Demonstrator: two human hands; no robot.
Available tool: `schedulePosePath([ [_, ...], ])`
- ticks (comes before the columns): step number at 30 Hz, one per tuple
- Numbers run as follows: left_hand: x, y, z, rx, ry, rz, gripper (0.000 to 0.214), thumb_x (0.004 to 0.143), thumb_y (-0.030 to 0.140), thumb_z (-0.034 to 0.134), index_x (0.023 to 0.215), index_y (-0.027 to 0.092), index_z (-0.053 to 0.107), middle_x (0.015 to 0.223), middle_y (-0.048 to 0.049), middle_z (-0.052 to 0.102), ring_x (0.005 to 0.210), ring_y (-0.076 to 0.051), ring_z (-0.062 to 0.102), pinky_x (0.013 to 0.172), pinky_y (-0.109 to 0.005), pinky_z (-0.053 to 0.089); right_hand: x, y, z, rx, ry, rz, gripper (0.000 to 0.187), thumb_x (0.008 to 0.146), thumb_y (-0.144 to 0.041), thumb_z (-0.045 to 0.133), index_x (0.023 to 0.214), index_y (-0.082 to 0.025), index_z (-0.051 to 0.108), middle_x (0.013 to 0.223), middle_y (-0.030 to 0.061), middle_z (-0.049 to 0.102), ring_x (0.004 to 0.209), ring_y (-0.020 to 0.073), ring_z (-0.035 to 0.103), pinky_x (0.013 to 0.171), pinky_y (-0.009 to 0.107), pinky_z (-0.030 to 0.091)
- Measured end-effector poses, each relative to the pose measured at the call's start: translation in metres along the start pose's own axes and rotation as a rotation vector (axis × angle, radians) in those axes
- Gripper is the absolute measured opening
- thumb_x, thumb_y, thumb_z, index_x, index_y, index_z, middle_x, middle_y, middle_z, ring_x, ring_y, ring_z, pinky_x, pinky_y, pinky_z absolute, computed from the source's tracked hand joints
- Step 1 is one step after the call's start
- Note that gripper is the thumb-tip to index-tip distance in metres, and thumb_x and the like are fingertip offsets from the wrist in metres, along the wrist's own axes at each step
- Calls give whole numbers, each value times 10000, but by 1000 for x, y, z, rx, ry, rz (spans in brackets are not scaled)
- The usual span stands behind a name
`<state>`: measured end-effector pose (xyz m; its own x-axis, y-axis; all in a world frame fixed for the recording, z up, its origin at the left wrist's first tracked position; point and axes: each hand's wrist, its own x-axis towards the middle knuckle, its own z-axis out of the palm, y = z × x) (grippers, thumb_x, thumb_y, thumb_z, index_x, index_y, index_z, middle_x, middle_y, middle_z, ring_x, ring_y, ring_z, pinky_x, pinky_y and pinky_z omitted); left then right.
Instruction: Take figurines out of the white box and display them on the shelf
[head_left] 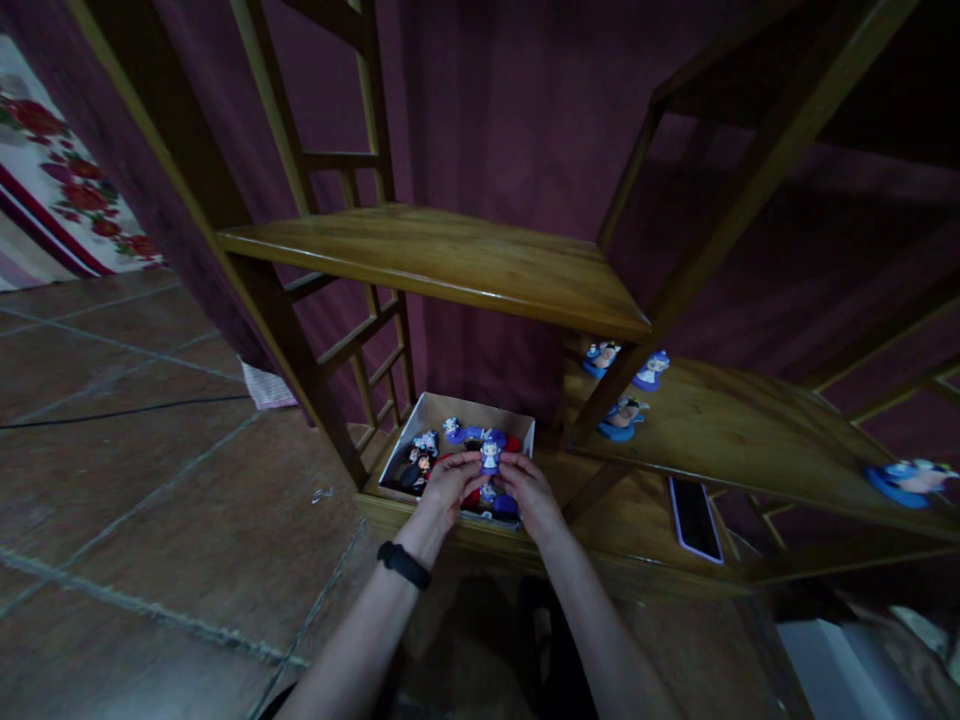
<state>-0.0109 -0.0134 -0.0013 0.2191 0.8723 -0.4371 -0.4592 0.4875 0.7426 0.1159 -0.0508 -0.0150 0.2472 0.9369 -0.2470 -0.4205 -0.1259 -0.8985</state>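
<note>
Between the fingertips of both hands is a small purple and white figurine point(490, 456), held upright over an open cardboard box point(517, 410). My left hand point(453, 480) pinches it from the left, a black band on that wrist. From the other side, my right hand point(525, 486) grips its right edge. Inside the box lie several more figurines, among them a blue-and-white one point(453, 428) at the back and a dark-haired one point(420, 468) at the left. My hands hide part of the box's contents.
Wooden shelf boards point(435, 255) and posts frame the box. Several figurines stand on the right-hand shelf point(720, 410), one a blue-based figurine point(622, 418). A phone point(694, 518) lies on the lower board. A cable point(127, 411) crosses the tiled floor.
</note>
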Motion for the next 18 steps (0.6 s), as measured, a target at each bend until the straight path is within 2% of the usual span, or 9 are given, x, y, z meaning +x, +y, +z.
schedulePosePath([
  [5, -1, 0, 0, 0, -21, -1, 161, 667, -15, 654, 781, 98, 645, 709, -61, 683, 640, -124, 653, 660, -236, 559, 0, 0, 0, 5, -3, 24, 282, 561, -342, 731, 797, -207, 656, 863, 23, 680, 824, 181, 617, 736, 300, 477],
  [12, -2, -2, 1, 25, -37, 24, 314, 543, -36, 731, 808, 110, 646, 718, -34, 677, 647, -124, 649, 657, -222, 537, -5, -5, 3, 42, 19, 41, 294, 524, -288, 747, 785, -209, 638, 800, -7, 631, 783, 163, 605, 720, 287, 480],
  [18, -1, -4, 0, 67, -48, 38, 345, 509, -1, 762, 816, 107, 648, 742, -43, 682, 648, -133, 647, 641, -224, 525, -5, -6, 3, 46, 14, 39, 275, 527, -279, 746, 765, -206, 629, 783, -13, 614, 756, 148, 597, 709, 279, 483],
])
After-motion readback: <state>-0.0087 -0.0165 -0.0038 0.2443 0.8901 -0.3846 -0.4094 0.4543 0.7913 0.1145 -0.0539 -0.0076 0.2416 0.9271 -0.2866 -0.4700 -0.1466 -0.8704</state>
